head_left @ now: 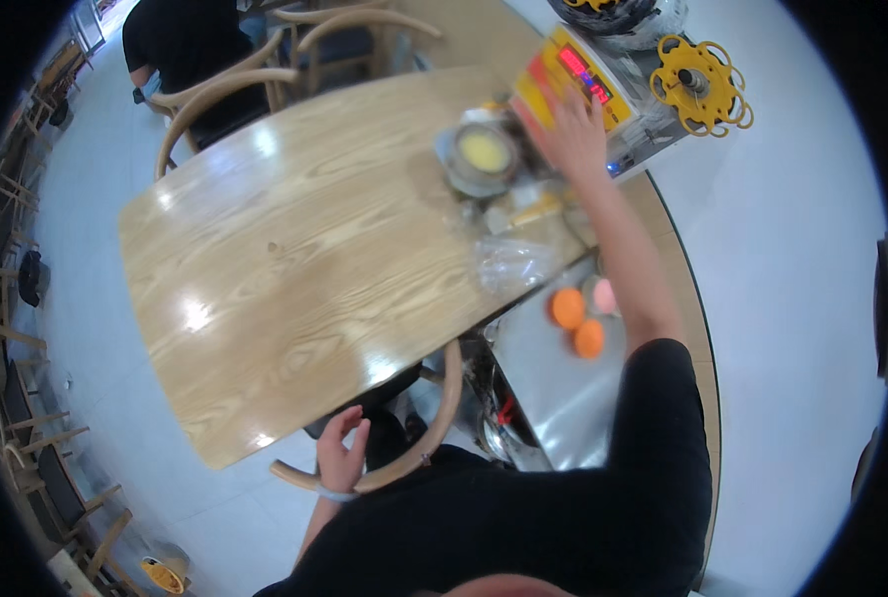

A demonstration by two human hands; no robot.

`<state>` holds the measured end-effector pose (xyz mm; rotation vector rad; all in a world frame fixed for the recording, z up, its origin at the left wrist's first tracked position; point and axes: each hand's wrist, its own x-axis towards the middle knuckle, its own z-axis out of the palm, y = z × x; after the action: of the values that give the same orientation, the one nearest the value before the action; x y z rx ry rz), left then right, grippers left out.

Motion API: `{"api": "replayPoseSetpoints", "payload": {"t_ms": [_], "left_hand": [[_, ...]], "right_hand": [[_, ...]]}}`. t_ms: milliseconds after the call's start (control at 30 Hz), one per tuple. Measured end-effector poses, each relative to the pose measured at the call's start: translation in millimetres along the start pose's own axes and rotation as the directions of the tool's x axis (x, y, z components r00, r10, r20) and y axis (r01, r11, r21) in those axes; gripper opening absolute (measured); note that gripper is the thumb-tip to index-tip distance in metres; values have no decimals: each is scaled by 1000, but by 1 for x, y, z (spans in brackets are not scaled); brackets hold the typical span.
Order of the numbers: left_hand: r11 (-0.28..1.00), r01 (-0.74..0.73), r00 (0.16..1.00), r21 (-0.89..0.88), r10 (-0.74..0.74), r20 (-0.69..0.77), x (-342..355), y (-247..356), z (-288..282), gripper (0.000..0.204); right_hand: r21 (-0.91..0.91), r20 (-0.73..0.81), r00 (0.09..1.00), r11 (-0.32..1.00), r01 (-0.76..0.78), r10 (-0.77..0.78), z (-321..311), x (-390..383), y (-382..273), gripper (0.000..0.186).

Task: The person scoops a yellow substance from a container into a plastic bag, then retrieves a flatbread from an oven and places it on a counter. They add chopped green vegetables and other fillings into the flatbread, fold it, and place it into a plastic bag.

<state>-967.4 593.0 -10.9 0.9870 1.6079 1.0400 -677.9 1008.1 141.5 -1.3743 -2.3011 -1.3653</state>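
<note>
My right hand reaches over the yellow machine panel with red lit displays at the upper right; it is blurred, its fingers extended, and I cannot tell whether they touch it. Left of it are a round container of pale yellow contents and a crumpled clear bag on the wooden table. Below my right arm, orange rounds and a pink round lie on a metal surface. My left hand hangs by a curved chair back, fingers loosely bent and apart, holding nothing visible.
The wooden chair back arcs between me and the table. A yellow looped fitting sits on a spindle at the upper right. A person in dark clothing sits beyond the table among chairs. More chairs line the left side.
</note>
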Motion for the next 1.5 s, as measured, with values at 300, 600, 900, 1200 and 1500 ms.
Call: {"api": "replayPoseSetpoints", "payload": {"t_ms": [300,600,900,1200,1500], "left_hand": [[989,-76,989,125,59,138,11,-10,18,10],[840,-446,733,310,145,664,-7,28,90,17],[679,-723,398,128,257,881,-103,20,208,14],[285,-953,115,102,29,993,-253,21,258,11],[123,-992,26,38,-96,995,-287,26,266,12]], "right_hand": [[682,618,785,468,-562,41,-187,-236,-114,22],[-400,789,-412,-127,-908,456,-343,-648,-232,22],[298,369,-874,-851,433,-315,-465,-855,-353,23],[687,468,-864,-538,488,-186,-389,-994,-322,41],[797,368,-925,-543,264,90,-386,-977,-302,38]]}}
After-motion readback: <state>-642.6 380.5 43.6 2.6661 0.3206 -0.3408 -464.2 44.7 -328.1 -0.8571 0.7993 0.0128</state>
